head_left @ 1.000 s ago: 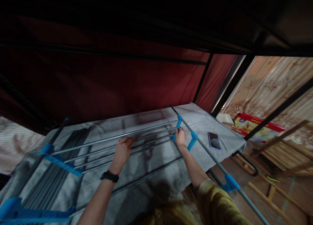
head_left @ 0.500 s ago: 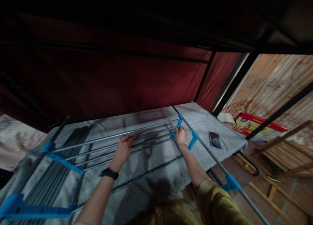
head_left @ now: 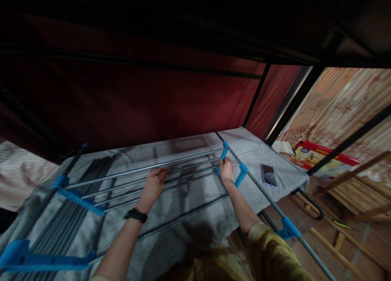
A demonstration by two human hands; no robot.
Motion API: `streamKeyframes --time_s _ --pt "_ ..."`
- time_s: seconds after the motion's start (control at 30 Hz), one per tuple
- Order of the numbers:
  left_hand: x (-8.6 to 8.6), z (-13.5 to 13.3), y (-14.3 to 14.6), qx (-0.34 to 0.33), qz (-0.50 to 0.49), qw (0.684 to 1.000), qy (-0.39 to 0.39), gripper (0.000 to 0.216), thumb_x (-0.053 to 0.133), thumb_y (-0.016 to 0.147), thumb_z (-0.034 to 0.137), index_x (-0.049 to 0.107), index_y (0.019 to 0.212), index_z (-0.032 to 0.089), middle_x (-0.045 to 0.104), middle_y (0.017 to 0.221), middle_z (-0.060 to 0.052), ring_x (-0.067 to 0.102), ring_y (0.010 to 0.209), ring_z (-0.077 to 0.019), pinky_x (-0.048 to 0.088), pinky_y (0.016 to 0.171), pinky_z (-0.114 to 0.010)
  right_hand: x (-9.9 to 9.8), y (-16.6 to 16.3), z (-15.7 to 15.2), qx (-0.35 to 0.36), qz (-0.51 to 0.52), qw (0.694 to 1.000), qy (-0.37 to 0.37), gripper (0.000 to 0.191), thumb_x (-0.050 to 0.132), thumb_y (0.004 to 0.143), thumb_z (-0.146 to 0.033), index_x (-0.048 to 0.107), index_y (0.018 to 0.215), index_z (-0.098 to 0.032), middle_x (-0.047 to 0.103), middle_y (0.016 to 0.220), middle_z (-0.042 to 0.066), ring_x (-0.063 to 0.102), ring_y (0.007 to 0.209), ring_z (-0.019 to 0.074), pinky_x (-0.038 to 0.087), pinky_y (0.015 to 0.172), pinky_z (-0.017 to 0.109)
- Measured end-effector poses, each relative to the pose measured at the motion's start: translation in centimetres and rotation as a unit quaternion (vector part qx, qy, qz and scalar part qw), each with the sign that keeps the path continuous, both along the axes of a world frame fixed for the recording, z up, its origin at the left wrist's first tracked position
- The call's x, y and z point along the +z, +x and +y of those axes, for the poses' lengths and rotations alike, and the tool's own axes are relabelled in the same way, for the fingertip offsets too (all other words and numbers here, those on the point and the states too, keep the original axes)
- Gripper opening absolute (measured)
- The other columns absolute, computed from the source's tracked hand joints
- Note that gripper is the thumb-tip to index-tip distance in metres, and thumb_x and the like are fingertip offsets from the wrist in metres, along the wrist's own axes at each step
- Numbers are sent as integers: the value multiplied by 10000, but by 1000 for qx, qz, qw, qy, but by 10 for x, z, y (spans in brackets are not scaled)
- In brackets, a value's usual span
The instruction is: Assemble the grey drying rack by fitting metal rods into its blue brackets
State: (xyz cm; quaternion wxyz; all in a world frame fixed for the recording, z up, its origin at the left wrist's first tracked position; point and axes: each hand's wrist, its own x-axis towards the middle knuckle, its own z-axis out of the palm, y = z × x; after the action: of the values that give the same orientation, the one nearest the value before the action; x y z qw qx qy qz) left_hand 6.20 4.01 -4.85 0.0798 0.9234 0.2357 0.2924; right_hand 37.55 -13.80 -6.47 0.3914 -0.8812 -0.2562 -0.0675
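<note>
1. Grey tubing, metal by its sheen, and blue plastic joints: rack (head_left: 128, 173) lies across the grey cloth (head_left: 250, 150), directly in front of me, its rods running left to right.
2. Left hand (head_left: 154, 185): palm down over the rods about mid-span, fingers partly bent. From this far-off view I cannot tell whether it grips one or only rests.
3. Right hand (head_left: 226, 169): fingers curled closed on the right bracket (head_left: 225, 151), where the rods end. Fingertips are hidden, so I cannot read the exact pinch.
4. Weight, my estimate: light for its length, since the tubes look thin and probably hollow. I would expect swing at the far ends rather than real load.
5. Stiffness: rods should hardly bend; any give I would look for at the plastic joints.
6. Surface: rods look smooth, so I expect them to roll or slide under a loose palm. Wrapping the fingers beats pressing.
7. Fragility: the left bracket (head_left: 81, 199) and its twin are likely the weak points; I would avoid twisting them.
8. Best hold, I judge: one hand close to each bracket, or one on a bracket and one mid-rod, as posed. Right pole (head_left: 265, 195) runs past the cloth's near edge, so it could tip if leaned on.
</note>
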Motion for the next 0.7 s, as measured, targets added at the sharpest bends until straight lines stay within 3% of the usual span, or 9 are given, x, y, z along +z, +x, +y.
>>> streamKeyframes --time_s 0.3,0.47,0.53,0.6,0.7 --pt "-2 -2 -1 6 19 1000 9 407 406 967 182 743 1196 184 703 982 -132 632 903 -270 484 851 -420 1 2 0 9 -10 1000 1 256 434 954 -286 644 996 -147 722 963 144 626 864 219 397 790 295" --pt "8 -29 -8 31 -4 999 11 369 441 1002 244 691 1271 211 694 1158 -129 611 1081 -278 447 993 -452 -5 7 -8 33 -21 999 -3 302 421 937 -339 650 945 -142 715 931 167 618 821 242 392 757 320" --pt "8 -41 -17 62 -32 998 3 349 445 1005 239 689 1252 216 679 1202 -131 591 1131 -277 438 1021 -461 -11 11 -9 34 -37 999 -5 330 411 938 -361 655 932 -137 711 907 179 608 795 254 377 725 334" --pt "1 -53 -32 134 -81 988 -13 326 422 1017 244 702 1182 221 679 1157 -135 595 1108 -276 449 998 -467 -18 17 -7 26 -48 998 -8 350 416 940 -387 660 915 -137 703 859 179 593 751 258 355 685 344" --pt "-14 -64 -65 289 -201 935 -45 302 404 1032 310 676 1110 206 659 1116 -152 591 1100 -290 455 991 -495 -25 23 -7 25 -66 997 -12 340 449 935 -408 667 861 -157 684 779 156 571 693 257 328 644 348"
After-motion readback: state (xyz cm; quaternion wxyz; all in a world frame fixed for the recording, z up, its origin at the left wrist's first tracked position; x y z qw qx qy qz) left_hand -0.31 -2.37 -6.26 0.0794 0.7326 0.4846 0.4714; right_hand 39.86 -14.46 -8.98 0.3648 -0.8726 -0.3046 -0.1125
